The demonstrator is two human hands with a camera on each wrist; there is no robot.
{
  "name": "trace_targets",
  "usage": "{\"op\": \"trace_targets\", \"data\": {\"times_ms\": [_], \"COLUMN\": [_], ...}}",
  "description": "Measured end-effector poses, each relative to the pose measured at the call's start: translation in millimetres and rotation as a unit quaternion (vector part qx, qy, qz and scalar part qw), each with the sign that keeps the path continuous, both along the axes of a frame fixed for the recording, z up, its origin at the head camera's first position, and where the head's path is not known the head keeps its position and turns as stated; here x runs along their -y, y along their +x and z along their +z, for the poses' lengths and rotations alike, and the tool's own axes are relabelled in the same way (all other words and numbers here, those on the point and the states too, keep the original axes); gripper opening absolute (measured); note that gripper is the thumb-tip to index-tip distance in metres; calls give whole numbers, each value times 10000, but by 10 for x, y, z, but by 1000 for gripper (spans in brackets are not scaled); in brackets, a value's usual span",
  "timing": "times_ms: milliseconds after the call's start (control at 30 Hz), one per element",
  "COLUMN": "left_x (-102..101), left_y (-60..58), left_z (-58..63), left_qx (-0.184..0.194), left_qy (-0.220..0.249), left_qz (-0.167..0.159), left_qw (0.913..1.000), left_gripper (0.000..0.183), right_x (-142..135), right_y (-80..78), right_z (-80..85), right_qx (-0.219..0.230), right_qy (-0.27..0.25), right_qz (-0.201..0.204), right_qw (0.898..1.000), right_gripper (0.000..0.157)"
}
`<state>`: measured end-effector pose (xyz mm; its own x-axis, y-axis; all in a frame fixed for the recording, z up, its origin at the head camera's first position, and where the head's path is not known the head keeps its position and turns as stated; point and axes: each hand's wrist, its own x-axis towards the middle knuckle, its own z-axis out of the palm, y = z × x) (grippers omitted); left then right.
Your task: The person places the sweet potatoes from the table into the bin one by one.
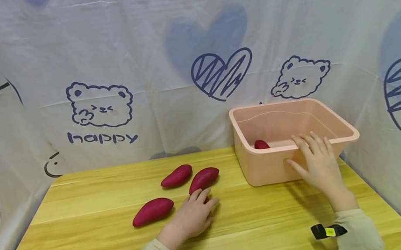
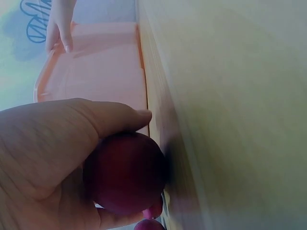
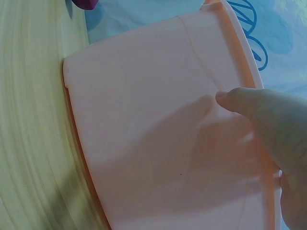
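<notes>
A red-skinned sweet potato (image 2: 125, 173) sits in my left hand (image 1: 190, 218), thumb along one side and fingers round the other; from the head view the hand mostly covers it, low over the table. Just past the fingertips lies another sweet potato (image 1: 203, 179). Two more, one farther back (image 1: 177, 176) and one to the left (image 1: 153, 211), rest on the wood. My right hand (image 1: 320, 162) grips the near rim of a pink plastic bin (image 1: 271, 165), fingers over the inside and thumb (image 3: 235, 99) against the outer wall. Inside the bin shows one sweet potato (image 1: 261, 144).
The yellow wood-grain table (image 1: 244, 241) ends at a white cloth (image 1: 167, 117) printed with hearts and bears, which hangs behind and on both sides. The bin stands at the table's back right, close to the cloth. Black straps (image 1: 327, 231) circle both wrists.
</notes>
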<state>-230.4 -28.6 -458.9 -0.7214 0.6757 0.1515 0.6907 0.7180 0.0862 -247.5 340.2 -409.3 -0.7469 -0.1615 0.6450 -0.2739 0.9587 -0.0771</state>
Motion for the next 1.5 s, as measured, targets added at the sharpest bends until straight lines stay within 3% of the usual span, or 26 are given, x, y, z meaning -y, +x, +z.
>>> {"op": "trace_targets", "data": {"times_ms": [267,500,833,1167,1500], "left_x": [7,0,-11,5,34], "left_y": [2,-7,-17,-37,-59], "left_z": [-6,4,-4,62,149], "left_qx": [-314,-251,-763,-868,-1251], "left_qy": [-62,-89,371,520,695], "left_qz": [-172,-193,-330,-384,-540], "left_qw": [9993,9995,9958,9941,9882], "left_gripper": [31,30,26,28,33], "right_x": [-1,0,7,-4,-1], "right_y": [-8,-6,0,1,4], "right_z": [-2,-1,6,0,0], "right_qx": [42,15,53,-4,21], "right_qy": [1,28,32,25,46], "right_qz": [-9,-45,-60,-34,-69], "right_qw": [10000,10000,10000,10000,10000], "right_gripper": [71,71,71,71,71]}}
